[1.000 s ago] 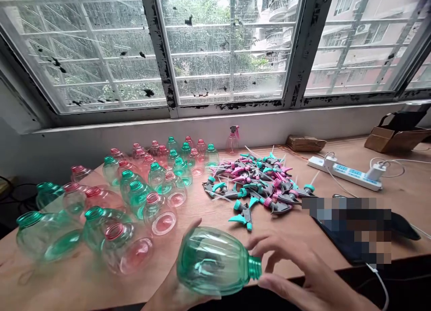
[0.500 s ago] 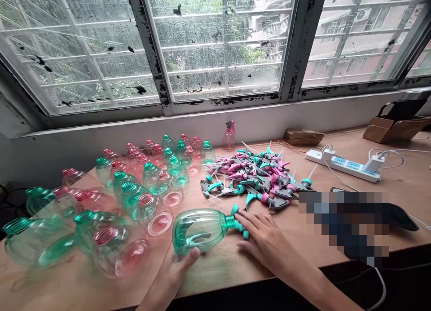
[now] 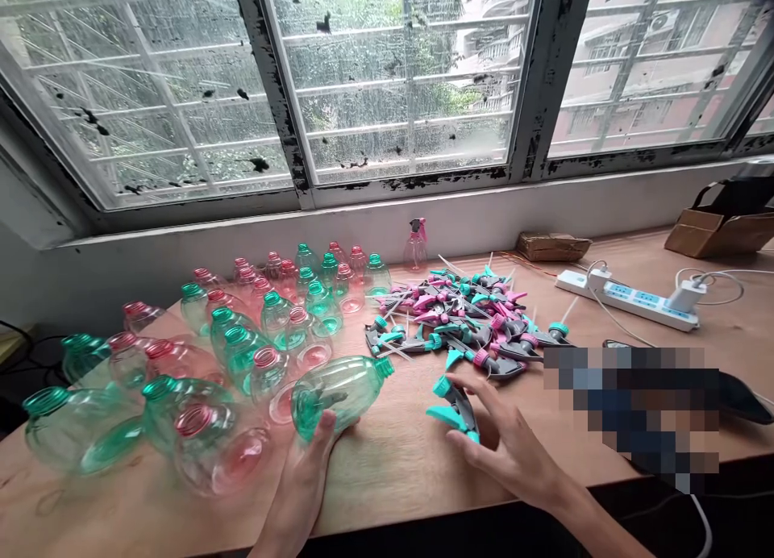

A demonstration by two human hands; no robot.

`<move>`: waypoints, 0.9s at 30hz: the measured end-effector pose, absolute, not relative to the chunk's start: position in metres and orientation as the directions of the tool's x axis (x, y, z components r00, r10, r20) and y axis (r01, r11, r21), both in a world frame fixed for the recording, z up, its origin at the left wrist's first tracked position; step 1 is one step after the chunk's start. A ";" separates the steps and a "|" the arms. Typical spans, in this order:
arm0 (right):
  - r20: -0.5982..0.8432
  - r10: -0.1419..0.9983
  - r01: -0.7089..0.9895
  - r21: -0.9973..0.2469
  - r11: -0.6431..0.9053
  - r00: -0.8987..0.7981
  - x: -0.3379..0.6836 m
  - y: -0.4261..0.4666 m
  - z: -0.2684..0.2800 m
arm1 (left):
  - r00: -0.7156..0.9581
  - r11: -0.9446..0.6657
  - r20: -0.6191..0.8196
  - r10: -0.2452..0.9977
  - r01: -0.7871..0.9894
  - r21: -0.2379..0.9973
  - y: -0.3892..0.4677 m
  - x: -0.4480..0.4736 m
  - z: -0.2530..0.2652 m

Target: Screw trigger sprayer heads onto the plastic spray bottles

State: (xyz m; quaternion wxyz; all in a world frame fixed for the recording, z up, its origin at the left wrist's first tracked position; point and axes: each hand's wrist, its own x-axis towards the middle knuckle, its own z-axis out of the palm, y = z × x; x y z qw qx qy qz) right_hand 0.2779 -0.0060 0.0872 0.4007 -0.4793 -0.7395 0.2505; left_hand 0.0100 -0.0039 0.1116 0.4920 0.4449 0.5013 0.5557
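A clear green bottle (image 3: 347, 390) lies tilted in my left hand (image 3: 308, 453), which is closed around its base end. The bottle's open neck points up to the right. My right hand (image 3: 513, 445) grips a grey and teal spray trigger head (image 3: 460, 413) between thumb and fingers, apart from the bottle and to its right. Beyond it lies a heap of trigger heads (image 3: 453, 308) in grey, teal and pink, some with white dip tubes.
Several open green and pink bottles (image 3: 218, 453) stand across the left of the wooden table (image 3: 387, 493). One pink spray bottle (image 3: 416, 247) with its head on stands by the wall. A white power strip (image 3: 629, 298), a brown package (image 3: 553, 246) and a cardboard box (image 3: 722, 231) are at right.
The bottle has moved left, with its neck raised and now apart from the right hand. My right hand has moved slightly right and turned, showing the trigger head between its fingers.
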 end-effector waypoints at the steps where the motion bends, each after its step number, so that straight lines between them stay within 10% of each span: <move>1: 0.361 0.911 0.473 -0.779 0.413 -0.200 0.280 -0.007 0.088 | -0.114 -0.014 -0.001 0.993 -0.131 0.991 -0.003 0.010 0.112; 16: 0.571 0.819 0.152 -0.807 0.571 -0.048 0.291 -0.011 0.064 | -0.111 -0.028 0.003 0.994 -0.227 0.973 -0.004 0.007 0.109; 27: 0.165 0.986 -0.244 -0.956 0.162 0.009 0.279 -0.013 0.071 | 0.160 0.043 -0.047 0.986 0.030 0.999 -0.018 0.002 0.112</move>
